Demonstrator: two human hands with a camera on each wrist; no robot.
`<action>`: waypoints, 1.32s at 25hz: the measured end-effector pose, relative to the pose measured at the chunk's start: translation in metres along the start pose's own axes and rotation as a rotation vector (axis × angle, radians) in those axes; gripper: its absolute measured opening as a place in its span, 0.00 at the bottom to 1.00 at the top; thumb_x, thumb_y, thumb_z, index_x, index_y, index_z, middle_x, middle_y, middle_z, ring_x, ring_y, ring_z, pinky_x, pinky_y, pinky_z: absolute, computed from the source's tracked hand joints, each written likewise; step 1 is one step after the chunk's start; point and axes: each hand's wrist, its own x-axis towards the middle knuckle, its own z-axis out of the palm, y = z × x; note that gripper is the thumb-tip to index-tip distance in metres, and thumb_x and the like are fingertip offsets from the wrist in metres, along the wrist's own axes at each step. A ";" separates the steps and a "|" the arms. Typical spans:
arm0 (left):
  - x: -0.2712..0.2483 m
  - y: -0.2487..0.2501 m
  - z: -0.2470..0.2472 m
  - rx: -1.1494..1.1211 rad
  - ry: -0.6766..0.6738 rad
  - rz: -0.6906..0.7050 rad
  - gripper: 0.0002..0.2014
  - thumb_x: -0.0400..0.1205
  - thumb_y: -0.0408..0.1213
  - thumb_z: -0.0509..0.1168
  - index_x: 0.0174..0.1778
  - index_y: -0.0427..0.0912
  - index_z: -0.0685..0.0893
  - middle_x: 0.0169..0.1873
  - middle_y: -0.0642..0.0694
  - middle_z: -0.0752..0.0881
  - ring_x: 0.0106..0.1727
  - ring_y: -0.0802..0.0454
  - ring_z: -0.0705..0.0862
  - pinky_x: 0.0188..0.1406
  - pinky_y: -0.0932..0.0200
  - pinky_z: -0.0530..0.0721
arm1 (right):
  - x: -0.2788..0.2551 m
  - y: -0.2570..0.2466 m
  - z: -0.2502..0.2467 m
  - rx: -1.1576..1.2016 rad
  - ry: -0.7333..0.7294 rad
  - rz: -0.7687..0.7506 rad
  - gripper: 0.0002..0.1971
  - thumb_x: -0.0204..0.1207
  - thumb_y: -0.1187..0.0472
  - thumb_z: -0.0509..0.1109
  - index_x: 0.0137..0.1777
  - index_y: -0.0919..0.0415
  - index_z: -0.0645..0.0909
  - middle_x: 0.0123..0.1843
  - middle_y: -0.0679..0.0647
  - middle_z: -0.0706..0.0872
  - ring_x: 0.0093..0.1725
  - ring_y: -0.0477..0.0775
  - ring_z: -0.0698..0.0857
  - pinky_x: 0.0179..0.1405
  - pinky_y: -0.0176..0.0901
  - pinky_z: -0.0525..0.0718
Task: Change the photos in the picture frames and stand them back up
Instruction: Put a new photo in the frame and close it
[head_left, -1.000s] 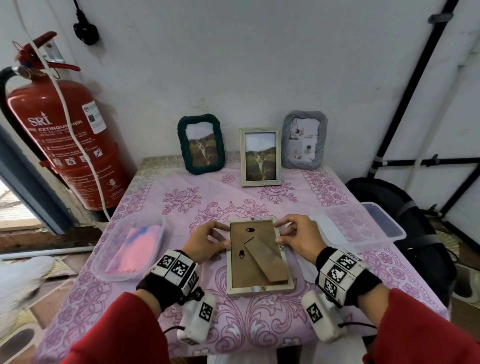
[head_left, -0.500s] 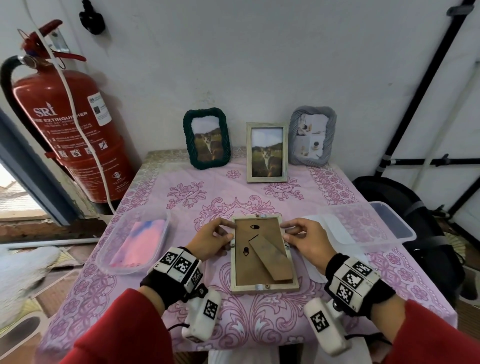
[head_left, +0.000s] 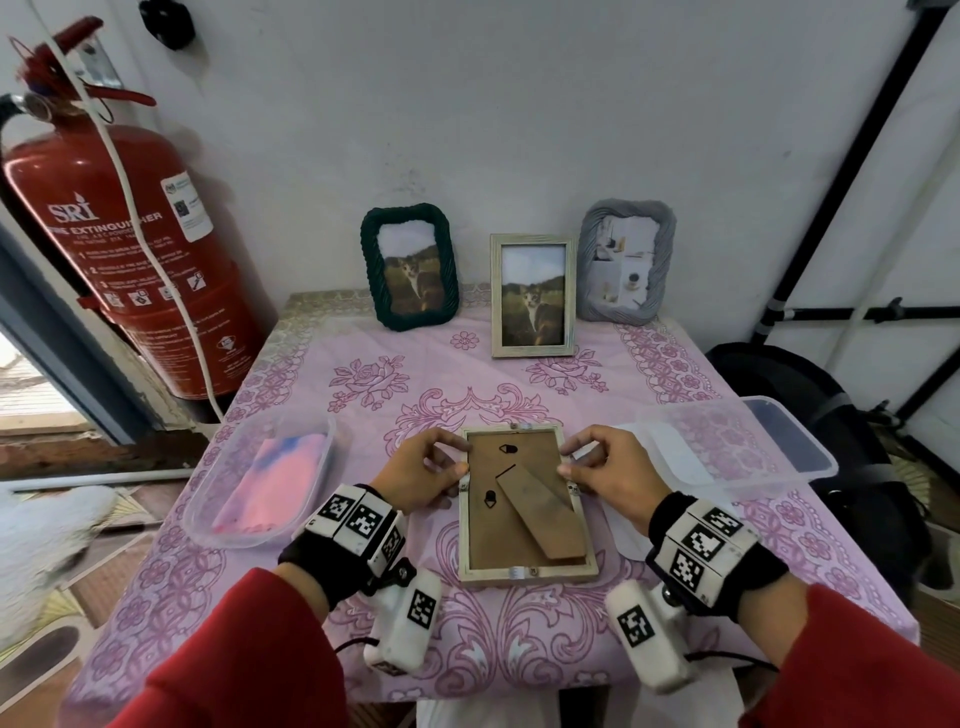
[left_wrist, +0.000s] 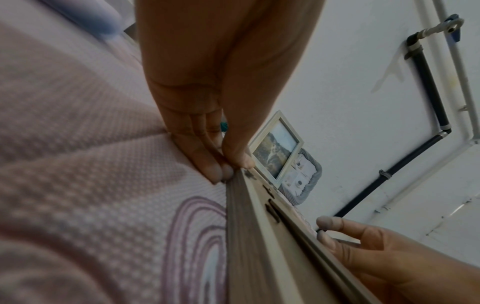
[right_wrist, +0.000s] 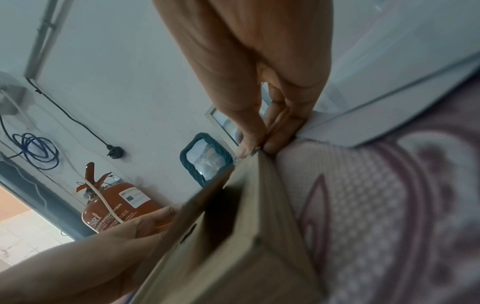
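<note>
A pale wooden picture frame (head_left: 524, 569) lies face down on the pink tablecloth (head_left: 395, 379), brown backing and stand leg (head_left: 540, 517) up. My left hand (head_left: 423, 470) pinches its left edge near the top (left_wrist: 235, 164). On the opposite side my right hand (head_left: 602, 470) pinches the right edge (right_wrist: 255, 151). Three frames stand at the back by the wall: a green one (head_left: 410, 267) and a pale wooden one (head_left: 534, 296), both with cat photos, and a grey one (head_left: 626, 262).
A clear tub (head_left: 208, 506) with pink and blue sheets sits left of the hands. Another clear tub (head_left: 810, 452) is at the right edge. A red fire extinguisher (head_left: 124, 260) stands left of the table, a black bag (head_left: 779, 379) to the right.
Both hands have stayed at the upper sides of the face-down frame, with only small finger shifts. The camera has tilted a little, so the scene sits slightly lower and to the right.
</note>
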 end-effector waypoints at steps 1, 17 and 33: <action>0.000 0.001 0.000 -0.005 -0.003 -0.003 0.08 0.80 0.26 0.64 0.54 0.38 0.77 0.32 0.44 0.77 0.21 0.60 0.81 0.22 0.65 0.84 | 0.001 0.000 0.000 0.000 -0.007 0.006 0.08 0.68 0.74 0.76 0.46 0.66 0.82 0.25 0.56 0.79 0.27 0.50 0.80 0.26 0.30 0.79; -0.031 -0.002 0.004 0.216 0.189 0.089 0.14 0.67 0.34 0.79 0.45 0.40 0.85 0.38 0.47 0.87 0.33 0.58 0.83 0.34 0.78 0.80 | -0.023 -0.010 0.002 -0.289 0.017 -0.179 0.12 0.65 0.72 0.78 0.48 0.63 0.83 0.36 0.57 0.86 0.35 0.51 0.82 0.35 0.26 0.78; -0.038 0.008 0.016 0.235 0.231 0.122 0.11 0.71 0.26 0.74 0.48 0.28 0.84 0.36 0.39 0.84 0.33 0.54 0.80 0.32 0.72 0.81 | -0.025 -0.012 -0.002 -0.192 0.018 -0.128 0.17 0.62 0.77 0.78 0.50 0.66 0.81 0.38 0.62 0.87 0.31 0.48 0.83 0.31 0.26 0.81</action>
